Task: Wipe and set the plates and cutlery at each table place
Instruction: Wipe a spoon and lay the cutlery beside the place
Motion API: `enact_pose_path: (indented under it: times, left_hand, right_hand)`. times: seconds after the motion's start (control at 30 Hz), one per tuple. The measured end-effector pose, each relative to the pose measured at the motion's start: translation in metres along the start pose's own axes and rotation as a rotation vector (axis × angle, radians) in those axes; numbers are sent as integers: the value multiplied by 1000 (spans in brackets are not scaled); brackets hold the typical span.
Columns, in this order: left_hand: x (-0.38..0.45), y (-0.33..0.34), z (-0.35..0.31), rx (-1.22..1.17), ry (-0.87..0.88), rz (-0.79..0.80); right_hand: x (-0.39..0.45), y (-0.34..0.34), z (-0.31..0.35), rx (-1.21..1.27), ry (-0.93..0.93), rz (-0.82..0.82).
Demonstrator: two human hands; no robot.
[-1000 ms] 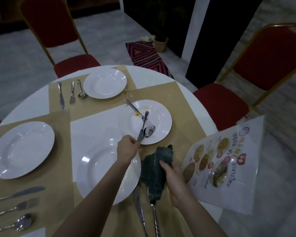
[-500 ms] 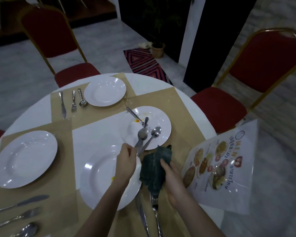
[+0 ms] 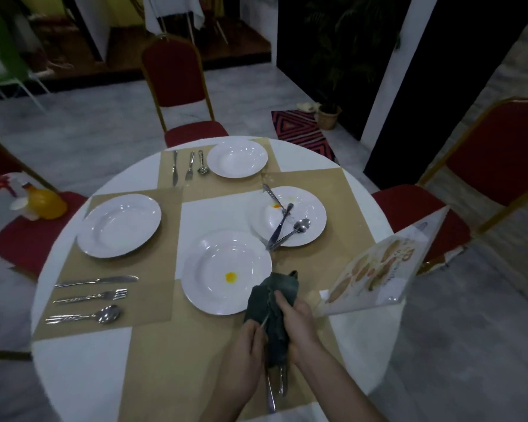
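My left hand (image 3: pixel 246 356) pinches the thin metal handle of a piece of cutlery (image 3: pixel 263 322); its head is hidden inside a dark green cloth (image 3: pixel 272 300). My right hand (image 3: pixel 297 327) grips that cloth around it, above the near placemat. The near white plate (image 3: pixel 214 293) carries a yellow stain (image 3: pixel 230 277). The right plate (image 3: pixel 311 205) has an orange stain, and a spoon (image 3: pixel 301 225) and two more utensils lie across it. Two utensils (image 3: pixel 271 394) lie on the mat under the cloth.
A clean plate (image 3: pixel 119 225) with knife, fork and spoon (image 3: pixel 87 315) sits at the left place. Another plate (image 3: pixel 237 158) with cutlery (image 3: pixel 189 166) sits at the far place. A menu card (image 3: pixel 378 275) stands at the right edge. Red chairs ring the table; one holds a yellow spray bottle (image 3: pixel 41 204).
My left hand lifted one utensil off the right plate and brought it back into the cloth held by my right hand. The view pulled back and now shows more of the table.
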State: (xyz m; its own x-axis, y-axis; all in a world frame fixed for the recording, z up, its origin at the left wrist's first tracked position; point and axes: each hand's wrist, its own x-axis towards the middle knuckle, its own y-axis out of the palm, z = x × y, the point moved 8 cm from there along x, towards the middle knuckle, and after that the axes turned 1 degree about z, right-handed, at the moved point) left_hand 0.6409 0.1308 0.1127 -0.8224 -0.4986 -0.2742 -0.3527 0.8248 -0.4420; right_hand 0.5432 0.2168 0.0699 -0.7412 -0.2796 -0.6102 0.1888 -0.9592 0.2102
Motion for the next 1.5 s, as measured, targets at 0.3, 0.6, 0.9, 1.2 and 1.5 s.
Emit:
enact_pose_path:
  times: [0.3,0.6,0.9,1.2,1.5]
  left_hand:
    - [-15,-21,-24,-90,27,-26]
    - [-18,-32,-14,-234,-84,4]
    - [-24,-39,-17,-351,-174,46]
    - [-49,-81,19,-291,-157,-154]
    - [-38,-56,1,-130,-61,-244]
  right_hand:
    - [-32,19,-3,29,60,102]
    - [-38,37,2,80,73,104]
    - [-13,47,26,-57,-88,-7]
    - [-4,-5,51,-124,-146,-174]
    - [-73,44,-31,74,180,275]
